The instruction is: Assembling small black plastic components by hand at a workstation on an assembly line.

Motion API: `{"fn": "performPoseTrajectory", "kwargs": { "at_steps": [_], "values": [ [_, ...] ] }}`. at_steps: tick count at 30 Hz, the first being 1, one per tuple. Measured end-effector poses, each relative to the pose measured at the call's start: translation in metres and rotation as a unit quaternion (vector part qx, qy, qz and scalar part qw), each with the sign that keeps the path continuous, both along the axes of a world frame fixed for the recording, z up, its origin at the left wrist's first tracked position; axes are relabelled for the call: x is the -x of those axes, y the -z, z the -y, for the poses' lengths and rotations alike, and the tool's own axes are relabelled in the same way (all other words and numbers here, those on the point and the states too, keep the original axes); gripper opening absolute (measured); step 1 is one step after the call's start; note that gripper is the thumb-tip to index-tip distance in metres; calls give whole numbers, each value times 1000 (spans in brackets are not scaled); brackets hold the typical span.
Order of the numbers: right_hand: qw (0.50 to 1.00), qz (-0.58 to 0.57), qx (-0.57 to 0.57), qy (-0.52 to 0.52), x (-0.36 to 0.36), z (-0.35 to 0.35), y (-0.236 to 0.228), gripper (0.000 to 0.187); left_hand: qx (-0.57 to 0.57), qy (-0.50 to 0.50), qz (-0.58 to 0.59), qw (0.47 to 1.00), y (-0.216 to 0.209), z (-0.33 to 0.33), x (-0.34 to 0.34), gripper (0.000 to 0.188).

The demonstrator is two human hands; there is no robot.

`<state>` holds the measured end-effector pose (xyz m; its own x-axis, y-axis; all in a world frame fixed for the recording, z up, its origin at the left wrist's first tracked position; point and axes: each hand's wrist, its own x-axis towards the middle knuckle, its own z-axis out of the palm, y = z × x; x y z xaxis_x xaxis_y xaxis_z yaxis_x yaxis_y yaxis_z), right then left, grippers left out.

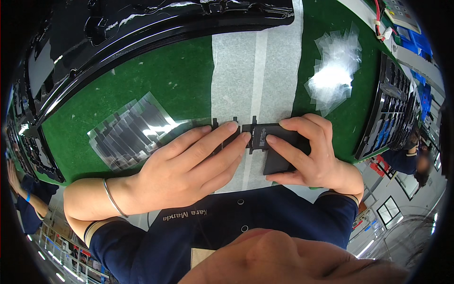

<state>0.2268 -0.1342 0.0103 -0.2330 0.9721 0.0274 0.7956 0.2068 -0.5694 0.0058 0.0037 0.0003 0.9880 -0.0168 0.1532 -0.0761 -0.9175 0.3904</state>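
- Right grip [312,154]: closed around the black block [276,162], thumb on its near edge, fingers over its face and far edge. Keep that hold square and light; squeezing hard could skew it.
- The block lies on the near end of the white strip [236,85], toward the strip's right edge.
- Left grip [189,163]: fingers laid long over the tabbed piece [246,134], tips at the block's left side. Thumb hidden, so can't tell whether you're pinching it or only pressing.
- Tabbed piece also sits on the white strip's near end. Can't tell whether it's joined to the block. Press with flat pads, evenly; don't bend the tabs.
- Hold the block steady with your right while your left works, so the two stay in line.
- Film pieces [130,135] lie left of the white strip, close to your left forearm. Watch you don't drag them.
- Clear film pile [333,71] lies right of the white strip, loose on the green desk [165,71]. Keep your right elbow clear.
- Black tray [392,104] stands well right of the white strip; long black panel [156,28] covers its far end.
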Motion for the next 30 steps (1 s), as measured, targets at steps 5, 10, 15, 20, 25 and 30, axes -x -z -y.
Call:
{"fn": "performPoseTrajectory", "kwargs": {
  "at_steps": [5, 10, 15, 20, 25, 30],
  "values": [
    [1000, 0, 1, -1, 0, 0, 0, 59, -1, 5, -2, 1000, -1, -1, -1, 32],
    [1000, 3, 9, -5, 0, -1, -1, 59, -6, 0, -3, 1000, -1, 0, 0, 32],
    [1000, 1, 16, -4, -1, -2, -3, 61, -5, -2, -6, 1000, -1, 0, 0, 32],
    [1000, 4, 19, -2, -1, -2, -3, 62, -2, -3, -8, 1000, -1, 0, 0, 34],
    [1000, 4, 26, -3, -1, -2, -3, 60, 0, -2, -5, 1000, 1, 0, 0, 35],
    [1000, 9, 27, -14, -1, -2, -6, 55, 3, 1, 1, 1000, 0, 1, 0, 37]
  ]
}}
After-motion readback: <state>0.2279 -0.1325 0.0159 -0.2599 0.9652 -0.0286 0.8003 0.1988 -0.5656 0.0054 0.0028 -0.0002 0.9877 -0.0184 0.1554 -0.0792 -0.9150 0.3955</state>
